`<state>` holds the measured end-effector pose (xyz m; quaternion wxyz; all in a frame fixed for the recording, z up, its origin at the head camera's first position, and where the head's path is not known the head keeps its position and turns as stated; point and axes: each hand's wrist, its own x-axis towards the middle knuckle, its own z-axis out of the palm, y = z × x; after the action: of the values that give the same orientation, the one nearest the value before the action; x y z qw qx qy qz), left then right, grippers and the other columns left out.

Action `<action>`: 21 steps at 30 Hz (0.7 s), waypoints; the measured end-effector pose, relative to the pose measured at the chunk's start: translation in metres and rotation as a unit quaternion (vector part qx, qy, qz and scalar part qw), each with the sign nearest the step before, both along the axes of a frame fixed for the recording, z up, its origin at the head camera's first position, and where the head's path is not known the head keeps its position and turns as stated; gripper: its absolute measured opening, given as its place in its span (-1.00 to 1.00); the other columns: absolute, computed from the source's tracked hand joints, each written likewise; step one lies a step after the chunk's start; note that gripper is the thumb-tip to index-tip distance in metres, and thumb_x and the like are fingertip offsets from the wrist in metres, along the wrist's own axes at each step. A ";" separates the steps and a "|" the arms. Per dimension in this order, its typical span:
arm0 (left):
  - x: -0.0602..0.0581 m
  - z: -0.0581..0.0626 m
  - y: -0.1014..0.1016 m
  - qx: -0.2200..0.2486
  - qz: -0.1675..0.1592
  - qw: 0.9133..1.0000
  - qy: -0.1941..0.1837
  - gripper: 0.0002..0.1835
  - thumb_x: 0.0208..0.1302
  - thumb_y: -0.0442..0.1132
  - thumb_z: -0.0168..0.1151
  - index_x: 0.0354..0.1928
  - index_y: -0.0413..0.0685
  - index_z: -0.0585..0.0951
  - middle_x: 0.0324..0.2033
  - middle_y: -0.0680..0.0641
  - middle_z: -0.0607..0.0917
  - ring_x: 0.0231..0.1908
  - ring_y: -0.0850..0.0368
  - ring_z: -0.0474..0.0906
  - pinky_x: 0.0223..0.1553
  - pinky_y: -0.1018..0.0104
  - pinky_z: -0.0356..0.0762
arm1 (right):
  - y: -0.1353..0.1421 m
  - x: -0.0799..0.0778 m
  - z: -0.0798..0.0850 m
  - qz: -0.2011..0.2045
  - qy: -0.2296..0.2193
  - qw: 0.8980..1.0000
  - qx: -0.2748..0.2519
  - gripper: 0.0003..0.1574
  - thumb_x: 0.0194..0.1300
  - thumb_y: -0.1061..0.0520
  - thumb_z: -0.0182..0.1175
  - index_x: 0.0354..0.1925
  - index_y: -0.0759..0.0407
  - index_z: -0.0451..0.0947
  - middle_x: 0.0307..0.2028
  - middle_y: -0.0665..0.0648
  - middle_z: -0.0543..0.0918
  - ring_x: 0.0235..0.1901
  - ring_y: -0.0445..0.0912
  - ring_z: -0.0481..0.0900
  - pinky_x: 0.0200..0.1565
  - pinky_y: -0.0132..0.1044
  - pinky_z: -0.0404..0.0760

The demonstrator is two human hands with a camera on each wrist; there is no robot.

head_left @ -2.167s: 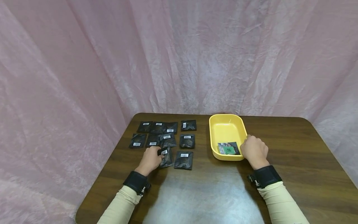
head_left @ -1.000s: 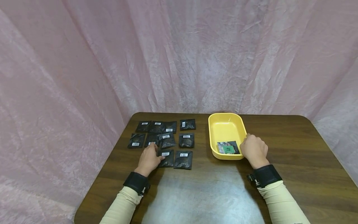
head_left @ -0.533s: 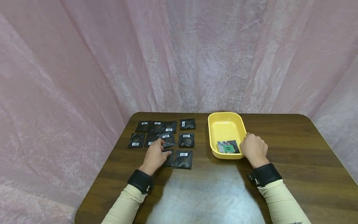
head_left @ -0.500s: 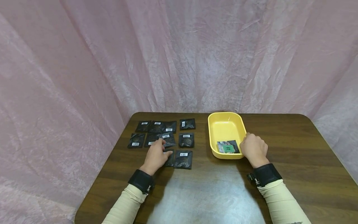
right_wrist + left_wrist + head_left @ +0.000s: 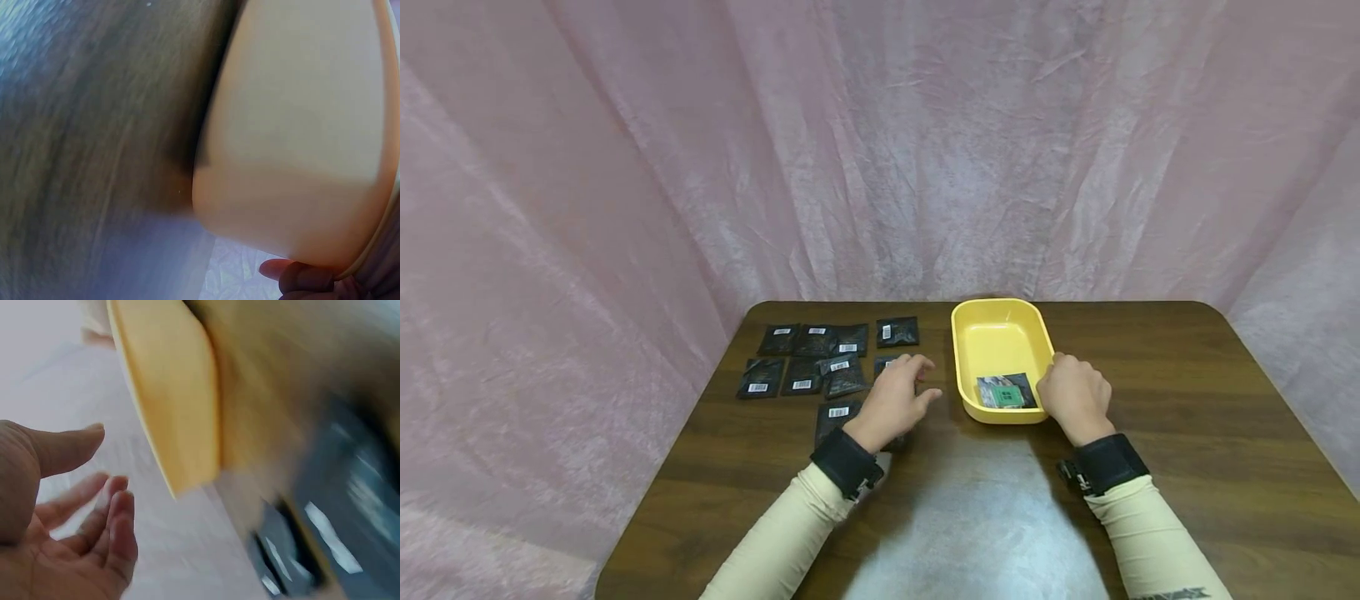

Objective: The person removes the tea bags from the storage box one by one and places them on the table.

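Observation:
My left hand (image 5: 895, 400) hangs with its fingers loosely bent and thumb apart, over the right-hand black packets and just left of the yellow plastic tray (image 5: 996, 348). Nothing shows between its fingers in the left wrist view, where the tray's yellow wall (image 5: 169, 394) appears close by. My right hand (image 5: 1075, 398) grips the tray's right rim near the front corner; its fingertips (image 5: 306, 278) curl at the rim in the right wrist view. Inside the tray, at the near end, lies a packet (image 5: 1006, 392) with a green label, partly over a dark one.
Several flat black packets with white barcode labels lie in rough rows at the left, such as the front one (image 5: 837, 417) and a back one (image 5: 898, 332). My left hand and forearm partly hide two. A pink curtain (image 5: 925, 167) stands behind the wooden table (image 5: 1165, 375).
A packet that my left hand pinched lies flat in the front row, released. The left hand then moved right across the packets toward the tray. My right hand keeps its grip on the rim.

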<state>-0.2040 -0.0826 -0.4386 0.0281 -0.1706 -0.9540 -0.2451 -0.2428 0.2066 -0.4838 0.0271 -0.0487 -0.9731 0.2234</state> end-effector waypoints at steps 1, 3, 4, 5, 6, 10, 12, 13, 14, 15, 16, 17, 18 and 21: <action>-0.003 0.001 0.008 -0.007 -0.022 1.000 0.001 -0.63 0.47 -0.16 0.39 0.23 -0.08 0.65 -0.04 -0.12 0.72 -0.06 0.05 0.63 -0.03 0.22 0.62 | -0.001 0.000 0.000 0.000 0.000 1.000 0.000 -0.55 0.50 0.11 -0.05 0.06 0.37 0.63 -0.28 0.50 0.72 -0.40 0.37 0.67 -0.49 0.10 0.52; -0.008 0.002 0.024 -0.024 -0.065 0.998 0.000 -0.66 0.51 -0.21 0.33 0.25 -0.08 0.66 0.00 -0.11 0.73 -0.02 0.07 0.65 0.00 0.27 0.63 | -0.002 0.000 -0.001 0.000 0.001 1.000 -0.002 -0.55 0.50 0.11 -0.05 0.05 0.37 0.64 -0.28 0.50 0.72 -0.40 0.37 0.67 -0.49 0.09 0.51; -0.012 0.002 0.031 -0.036 -0.086 0.996 -0.001 -0.66 0.53 -0.23 0.30 0.27 -0.09 0.66 0.02 -0.10 0.74 0.00 0.07 0.66 0.01 0.29 0.64 | -0.003 -0.001 -0.002 0.001 0.004 1.000 -0.001 -0.56 0.51 0.11 -0.05 0.03 0.37 0.64 -0.28 0.50 0.72 -0.40 0.38 0.67 -0.49 0.10 0.52; -0.015 0.002 0.038 -0.048 -0.104 0.993 -0.002 -0.66 0.54 -0.25 0.28 0.28 -0.08 0.66 0.04 -0.09 0.74 0.02 0.07 0.67 0.03 0.30 0.64 | -0.004 -0.001 -0.002 0.001 0.005 1.000 -0.001 -0.56 0.51 0.11 -0.06 0.02 0.37 0.64 -0.27 0.50 0.72 -0.39 0.39 0.67 -0.48 0.11 0.53; -0.019 0.002 0.045 -0.057 -0.117 0.991 -0.009 -0.65 0.54 -0.26 0.26 0.29 -0.08 0.66 0.08 -0.09 0.75 0.06 0.06 0.68 0.06 0.29 0.66 | -0.004 -0.001 -0.003 0.001 0.005 1.000 -0.001 -0.56 0.51 0.11 -0.05 0.02 0.37 0.64 -0.27 0.51 0.72 -0.38 0.40 0.68 -0.48 0.13 0.53; -0.033 -0.002 0.068 -0.080 -0.154 0.983 -0.052 -0.62 0.53 -0.27 0.27 0.31 -0.10 0.67 0.16 -0.08 0.78 0.17 0.06 0.71 0.17 0.28 0.67 | -0.006 -0.001 -0.003 -0.002 0.006 1.000 -0.002 -0.57 0.50 0.10 -0.04 0.00 0.36 0.64 -0.26 0.52 0.73 -0.36 0.42 0.69 -0.44 0.17 0.56; -0.038 -0.006 0.077 -0.089 -0.163 0.979 -0.080 -0.59 0.51 -0.27 0.31 0.35 -0.09 0.66 0.22 -0.07 0.78 0.21 0.06 0.71 0.20 0.30 0.66 | -0.007 -0.001 -0.002 0.000 0.002 1.000 -0.003 -0.57 0.50 0.11 -0.03 0.02 0.37 0.64 -0.27 0.51 0.72 -0.37 0.40 0.69 -0.45 0.15 0.55; -0.041 -0.008 0.081 -0.098 -0.166 0.977 -0.091 -0.56 0.50 -0.25 0.33 0.37 -0.08 0.65 0.24 -0.06 0.77 0.23 0.08 0.71 0.22 0.32 0.65 | -0.007 0.000 -0.002 0.002 0.001 1.000 -0.003 -0.57 0.50 0.11 -0.03 0.01 0.37 0.64 -0.28 0.50 0.72 -0.38 0.38 0.68 -0.46 0.13 0.55; -0.043 -0.010 0.085 -0.111 -0.167 0.975 -0.100 -0.53 0.48 -0.24 0.35 0.39 -0.05 0.64 0.26 -0.04 0.76 0.24 0.10 0.70 0.23 0.35 0.64 | -0.008 0.000 -0.001 0.004 -0.001 1.000 -0.003 -0.58 0.50 0.11 -0.03 0.01 0.37 0.64 -0.30 0.48 0.72 -0.40 0.36 0.68 -0.47 0.11 0.54; -0.045 -0.012 0.089 -0.124 -0.166 0.973 -0.106 -0.50 0.47 -0.22 0.37 0.42 -0.03 0.62 0.28 -0.03 0.75 0.25 0.12 0.70 0.23 0.38 0.62 | -0.008 0.000 -0.001 0.005 0.000 1.000 -0.004 -0.59 0.49 0.11 -0.02 0.00 0.37 0.64 -0.32 0.47 0.72 -0.41 0.34 0.67 -0.49 0.09 0.53; -0.047 -0.014 0.092 -0.136 -0.163 0.971 -0.111 -0.47 0.46 -0.19 0.39 0.44 -0.02 0.60 0.30 -0.01 0.75 0.24 0.14 0.70 0.23 0.40 0.61 | -0.008 0.000 -0.001 0.007 -0.001 1.000 -0.005 -0.59 0.49 0.12 -0.02 -0.02 0.37 0.64 -0.34 0.45 0.71 -0.43 0.32 0.66 -0.50 0.07 0.51; -0.048 -0.014 0.095 -0.146 -0.159 0.969 -0.117 -0.45 0.46 -0.17 0.40 0.45 0.00 0.59 0.30 0.00 0.74 0.21 0.14 0.71 0.20 0.41 0.61 | -0.008 0.000 0.000 0.008 -0.001 1.000 -0.007 -0.60 0.49 0.12 -0.03 -0.02 0.37 0.64 -0.36 0.44 0.70 -0.45 0.31 0.65 -0.52 0.06 0.50; -0.050 -0.015 0.097 -0.156 -0.156 0.968 -0.119 -0.45 0.45 -0.15 0.42 0.44 0.01 0.60 0.27 0.02 0.76 0.16 0.16 0.72 0.15 0.43 0.61 | -0.009 0.001 0.000 0.009 0.000 1.000 -0.009 -0.60 0.48 0.12 -0.02 -0.04 0.37 0.64 -0.38 0.43 0.69 -0.46 0.30 0.65 -0.52 0.05 0.49; -0.052 -0.016 0.102 -0.181 -0.154 0.964 -0.117 -0.52 0.44 -0.10 0.42 0.35 0.02 0.67 0.10 0.05 0.81 -0.06 0.20 0.70 -0.05 0.46 0.55 | -0.010 0.001 0.001 0.008 0.004 1.000 -0.010 -0.61 0.47 0.12 -0.02 -0.06 0.35 0.64 -0.40 0.41 0.68 -0.48 0.29 0.64 -0.54 0.04 0.48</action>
<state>-0.2563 0.0198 -0.4546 -0.1528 -0.2878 -0.9413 -0.0879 -0.2417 0.1965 -0.4833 0.0287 -0.0403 -0.9710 0.2338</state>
